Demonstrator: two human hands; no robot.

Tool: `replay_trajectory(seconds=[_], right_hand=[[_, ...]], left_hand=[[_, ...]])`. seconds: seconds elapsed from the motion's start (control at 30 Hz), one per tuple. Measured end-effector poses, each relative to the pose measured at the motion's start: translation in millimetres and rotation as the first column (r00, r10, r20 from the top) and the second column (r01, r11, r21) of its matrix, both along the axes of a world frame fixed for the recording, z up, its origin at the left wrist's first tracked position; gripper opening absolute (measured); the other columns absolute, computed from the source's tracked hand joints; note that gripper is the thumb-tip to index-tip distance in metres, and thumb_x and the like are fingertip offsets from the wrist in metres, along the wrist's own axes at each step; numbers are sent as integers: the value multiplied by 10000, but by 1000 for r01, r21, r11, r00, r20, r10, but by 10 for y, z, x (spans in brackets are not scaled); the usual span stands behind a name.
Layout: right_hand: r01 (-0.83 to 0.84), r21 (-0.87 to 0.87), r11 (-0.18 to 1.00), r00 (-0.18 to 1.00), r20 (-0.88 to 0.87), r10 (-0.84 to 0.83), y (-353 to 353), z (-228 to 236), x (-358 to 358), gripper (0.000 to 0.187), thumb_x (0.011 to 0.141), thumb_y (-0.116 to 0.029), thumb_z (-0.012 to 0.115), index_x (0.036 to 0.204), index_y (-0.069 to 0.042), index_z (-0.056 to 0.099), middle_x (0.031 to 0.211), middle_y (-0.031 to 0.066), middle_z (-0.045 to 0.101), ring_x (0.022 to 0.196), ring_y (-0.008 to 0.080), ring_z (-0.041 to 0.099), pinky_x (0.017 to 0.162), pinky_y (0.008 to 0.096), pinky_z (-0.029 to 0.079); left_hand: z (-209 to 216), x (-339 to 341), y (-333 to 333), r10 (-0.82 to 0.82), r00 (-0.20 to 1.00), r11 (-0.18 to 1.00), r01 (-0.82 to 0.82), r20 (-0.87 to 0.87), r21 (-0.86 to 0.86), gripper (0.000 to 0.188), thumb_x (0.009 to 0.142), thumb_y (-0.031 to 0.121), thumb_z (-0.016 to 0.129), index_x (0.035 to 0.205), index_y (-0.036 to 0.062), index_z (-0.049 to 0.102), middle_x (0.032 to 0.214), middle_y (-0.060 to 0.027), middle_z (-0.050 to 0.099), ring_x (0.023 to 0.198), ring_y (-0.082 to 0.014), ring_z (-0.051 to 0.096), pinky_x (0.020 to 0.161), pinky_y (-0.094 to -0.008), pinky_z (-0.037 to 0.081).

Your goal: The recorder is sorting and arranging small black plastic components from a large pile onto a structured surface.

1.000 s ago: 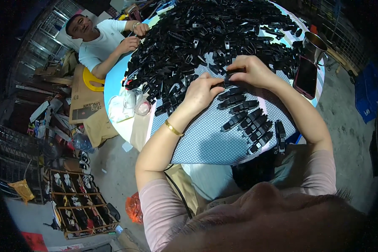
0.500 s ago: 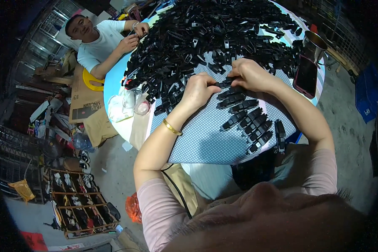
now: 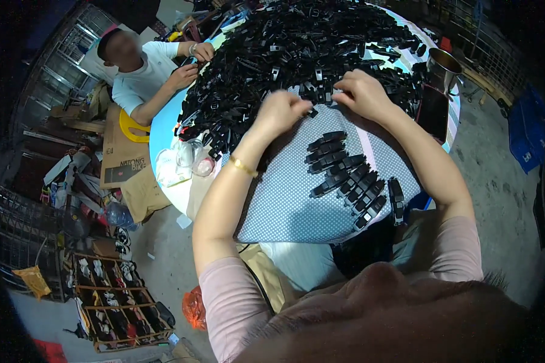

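Observation:
My left hand (image 3: 280, 112), blurred by motion, is at the near edge of a large heap of black plastic buckle-like parts (image 3: 254, 72). A small black plastic part (image 3: 310, 112) shows at its fingertips, seemingly pinched. To the right, my right hand (image 3: 364, 97) reaches the heap's edge with thumb and fingers apart, and I see nothing held between them. Below both hands, several longer black plastic pieces (image 3: 348, 175) lie side by side in a slanting row on the dotted grey cloth (image 3: 284, 206). One more piece (image 3: 396, 201) lies apart at the row's right.
A phone (image 3: 433, 114) and a metal cup (image 3: 443, 66) stand at the round table's right edge. Clear plastic items (image 3: 188, 156) lie at its left. Across the table, a person (image 3: 136, 78) rests both hands by the heap. A shoe rack (image 3: 118, 299) is on the floor.
My hands have moved apart from a black part they both held, the left one leftward and the right one up to the heap. The person across has turned their head.

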State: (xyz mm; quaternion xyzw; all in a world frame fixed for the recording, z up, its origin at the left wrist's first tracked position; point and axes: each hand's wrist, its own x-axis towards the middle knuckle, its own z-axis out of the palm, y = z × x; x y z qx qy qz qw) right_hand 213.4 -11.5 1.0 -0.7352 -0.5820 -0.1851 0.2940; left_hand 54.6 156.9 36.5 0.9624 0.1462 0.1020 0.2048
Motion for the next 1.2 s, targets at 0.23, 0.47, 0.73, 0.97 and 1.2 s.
replay_trajectory(seconds=[0.23, 0.47, 0.73, 0.97, 1.2], right_hand=[[20, -171, 985, 990, 143, 5, 38, -152, -19, 347, 724, -321, 726, 964, -72, 689, 890, 71, 604, 929, 248, 536, 768, 369, 442], [124, -162, 979, 987, 126, -104, -123, 128, 3, 277, 728, -295, 731, 888, -74, 685, 831, 68, 613, 879, 258, 580, 758, 392, 439], [73, -354, 932, 996, 80, -48, -96, 78, -57, 180, 691, -220, 710, 753, -55, 674, 759, 138, 666, 769, 320, 653, 701, 437, 506], [-187, -312, 932, 977, -162, 142, -96, 139, -221, 304, 703, -139, 728, 991, -58, 676, 859, 120, 666, 884, 304, 627, 786, 414, 491], [-276, -98, 956, 961, -66, 270, -58, 82, -213, 273, 780, -132, 663, 1027, -18, 664, 864, 111, 619, 854, 295, 568, 807, 383, 457]], left_hand=[[-185, 519, 361, 364, 921, 747, -379, 141, 547, 330, 744, 304, 742, 856, -4, 707, 1027, -141, 579, 992, -313, 560, 761, -380, 530], [-56, 286, 288, 251, 875, 810, -424, 415, 405, 218, 691, 212, 742, 798, 25, 704, 951, -153, 558, 934, -335, 537, 740, -410, 504], [-215, -323, -377, -132, 981, 984, 113, 141, 138, 226, 740, 188, 723, 866, 6, 680, 869, -165, 647, 814, -322, 625, 727, -390, 490], [-222, -408, -418, -204, 965, 978, 208, 167, -3, 194, 728, 106, 728, 864, -12, 657, 846, -157, 638, 794, -313, 618, 717, -371, 480], [-291, -447, -461, -160, 968, 983, 174, 194, -58, 212, 736, 142, 734, 870, -5, 661, 865, -161, 637, 779, -319, 628, 695, -379, 495]])
